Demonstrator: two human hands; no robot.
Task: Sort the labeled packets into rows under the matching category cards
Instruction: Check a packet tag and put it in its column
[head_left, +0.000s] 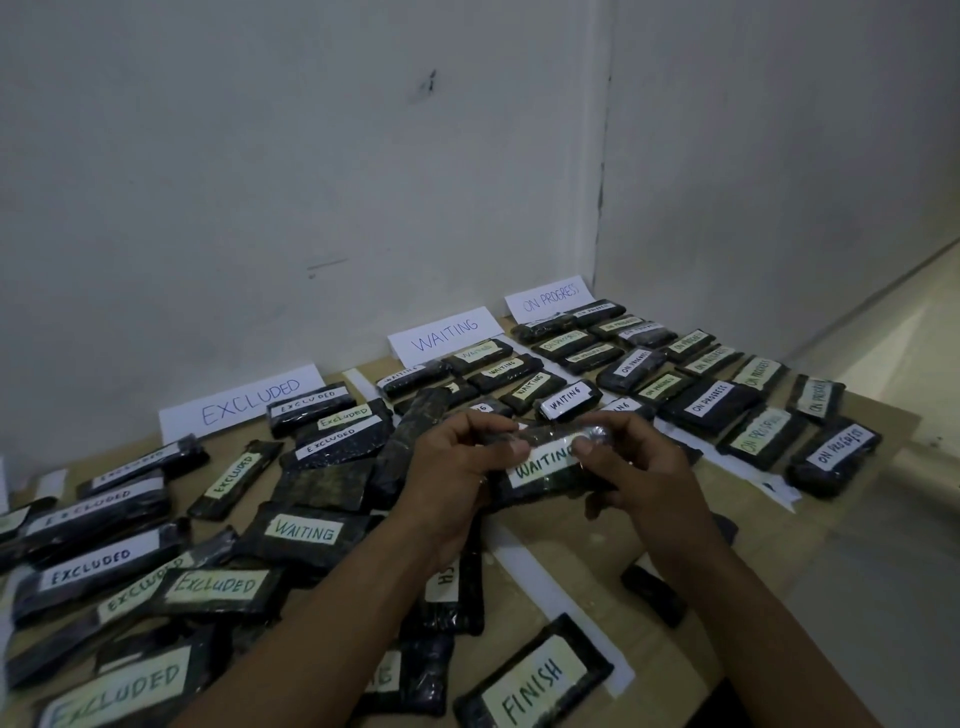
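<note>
**WAITING packet (543, 464), in hand**

Being gripped above mid-table, left hand (452, 467) and right hand (631, 462) curling round its ends. Lying behind: WAITING card (447, 335) heading its row. Showing bare board (587, 558) nearside; right edge falling away beyond ON PROGRESS packets (711, 405).

glossy plastic packets (550, 467), matt paper cards (447, 335)

white cards, handwritten: excluded card (244, 402), waiting card (444, 335), on progress card (550, 299). paper labels on dark packets: excluded packets (91, 564) at left, waiting packets (566, 405) mid, on progress packets (709, 405) at right. held packet (543, 462) reads "waiting". stray packet (306, 532) among excluded ones reads "waiting". near packet (535, 680) reads "finish".
</note>
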